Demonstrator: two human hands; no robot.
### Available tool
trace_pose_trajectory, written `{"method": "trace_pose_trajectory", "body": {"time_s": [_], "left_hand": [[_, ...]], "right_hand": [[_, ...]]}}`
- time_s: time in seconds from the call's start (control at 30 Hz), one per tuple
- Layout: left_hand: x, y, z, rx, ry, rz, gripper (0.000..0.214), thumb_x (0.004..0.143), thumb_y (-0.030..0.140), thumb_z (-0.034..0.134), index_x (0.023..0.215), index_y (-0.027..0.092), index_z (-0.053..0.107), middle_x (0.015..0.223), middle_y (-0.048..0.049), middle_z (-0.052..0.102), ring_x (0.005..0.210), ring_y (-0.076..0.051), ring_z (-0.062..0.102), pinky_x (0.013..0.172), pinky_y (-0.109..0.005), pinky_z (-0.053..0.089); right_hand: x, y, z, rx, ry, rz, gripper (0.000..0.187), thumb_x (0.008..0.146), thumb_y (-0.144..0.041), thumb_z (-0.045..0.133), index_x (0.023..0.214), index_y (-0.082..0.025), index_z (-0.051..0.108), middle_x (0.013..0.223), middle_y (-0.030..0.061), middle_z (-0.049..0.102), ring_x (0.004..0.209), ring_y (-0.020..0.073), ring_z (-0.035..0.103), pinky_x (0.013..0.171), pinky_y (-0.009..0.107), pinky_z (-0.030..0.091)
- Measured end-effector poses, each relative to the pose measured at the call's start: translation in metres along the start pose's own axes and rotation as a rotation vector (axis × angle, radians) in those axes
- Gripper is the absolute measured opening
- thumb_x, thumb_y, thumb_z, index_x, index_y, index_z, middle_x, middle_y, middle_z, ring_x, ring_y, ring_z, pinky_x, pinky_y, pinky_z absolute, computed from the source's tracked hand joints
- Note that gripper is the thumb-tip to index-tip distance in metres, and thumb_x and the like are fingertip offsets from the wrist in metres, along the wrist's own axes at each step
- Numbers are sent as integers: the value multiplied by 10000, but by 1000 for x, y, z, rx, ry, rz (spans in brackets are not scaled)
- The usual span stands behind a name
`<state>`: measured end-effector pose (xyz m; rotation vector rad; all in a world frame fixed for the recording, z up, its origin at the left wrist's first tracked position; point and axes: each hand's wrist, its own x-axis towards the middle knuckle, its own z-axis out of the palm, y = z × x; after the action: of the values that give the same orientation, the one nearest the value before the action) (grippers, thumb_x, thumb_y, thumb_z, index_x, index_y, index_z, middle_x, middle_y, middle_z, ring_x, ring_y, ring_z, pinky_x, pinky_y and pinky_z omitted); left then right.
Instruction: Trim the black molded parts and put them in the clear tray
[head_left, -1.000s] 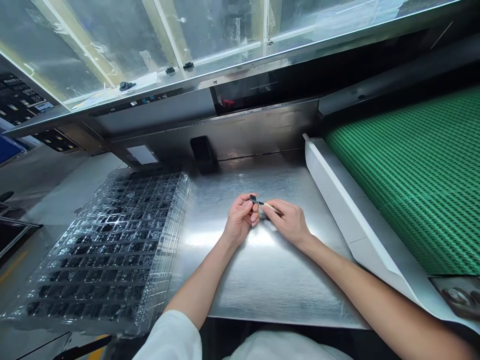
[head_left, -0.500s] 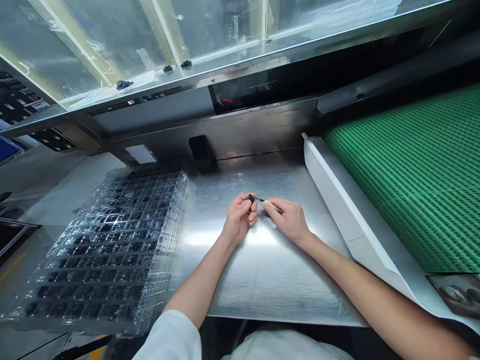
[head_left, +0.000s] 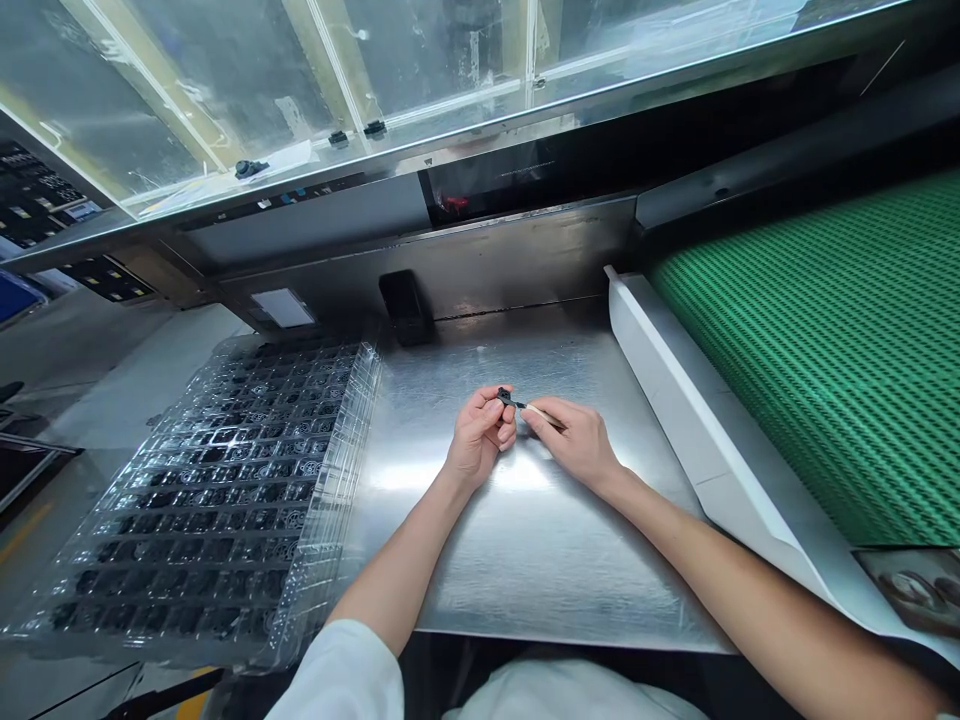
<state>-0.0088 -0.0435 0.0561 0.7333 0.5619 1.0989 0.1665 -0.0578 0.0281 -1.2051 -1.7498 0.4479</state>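
My left hand (head_left: 478,440) pinches a small black part (head_left: 503,395) between thumb and fingertips, just above the steel worktop (head_left: 525,540). My right hand (head_left: 574,440) grips a thin stick-like tool (head_left: 536,411), whose dark tip touches the black part. Both hands meet at the middle of the worktop, wrists resting near its surface.
A stack of clear plastic trays (head_left: 217,490) with several small black parts in pockets lies to the left. A green conveyor belt (head_left: 832,350) runs on the right behind a white guard rail (head_left: 675,390). A glazed machine housing (head_left: 375,100) overhangs the back.
The hands have barely shifted. The tool tip stays at the black part, with only small finger movements.
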Motion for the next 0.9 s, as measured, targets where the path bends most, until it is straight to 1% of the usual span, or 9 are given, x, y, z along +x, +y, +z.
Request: {"method": "trace_pose_trajectory", "body": {"time_s": [0.23,0.37,0.53,0.63,0.73,0.8,0.9], "left_hand": [[1,-1,-1,8,-3,-1,447,772,351,873,1109,162,647,730,23,554,529,-68,445,480,-215,291],[1,-2,-2,-10,-22,1,418,802,334,853,1118,155,646,751,20,555,541,-63,448,489,-210,300],[2,-2,-2,-21,-28,-40,425,795,335,853,1113,149,641,765,18,566,533,-59,456,484,-206,304],[1,-4,0,-7,-40,-64,451,791,350,854,1131,147,639,764,17,575,529,-64,469,480,-209,314],[0,-9,2,36,-61,-68,457,778,379,863,1102,145,643,733,18,584,511,-72,469,464,-216,312],[-1,-11,4,71,-72,-72,459,770,392,868,1085,145,644,712,21,587,498,-75,465,454,-220,307],[-1,-14,6,103,-75,-79,475,766,407,867,1091,142,645,711,22,588,492,-75,462,452,-224,311]], "right_hand": [[0,1,0,-11,-1,11,459,1096,-576,501,893,-220,708,770,27,656,701,189,585,661,315,388],[0,2,0,10,41,27,456,1090,-574,515,886,-215,707,778,22,659,694,184,582,647,314,379],[1,1,-1,143,125,74,424,1073,-561,553,928,-198,717,772,11,637,645,164,514,633,300,379],[2,-1,0,219,127,108,428,1039,-591,601,918,-200,725,784,16,649,677,177,538,662,300,405],[2,-3,2,280,93,121,431,992,-614,657,871,-206,725,829,32,672,746,198,576,700,305,425],[2,-3,3,310,69,157,444,973,-621,670,826,-204,705,786,28,655,716,192,561,667,300,411],[0,-4,4,301,73,210,479,981,-623,646,757,-198,651,677,4,573,631,168,487,605,287,360]]}}
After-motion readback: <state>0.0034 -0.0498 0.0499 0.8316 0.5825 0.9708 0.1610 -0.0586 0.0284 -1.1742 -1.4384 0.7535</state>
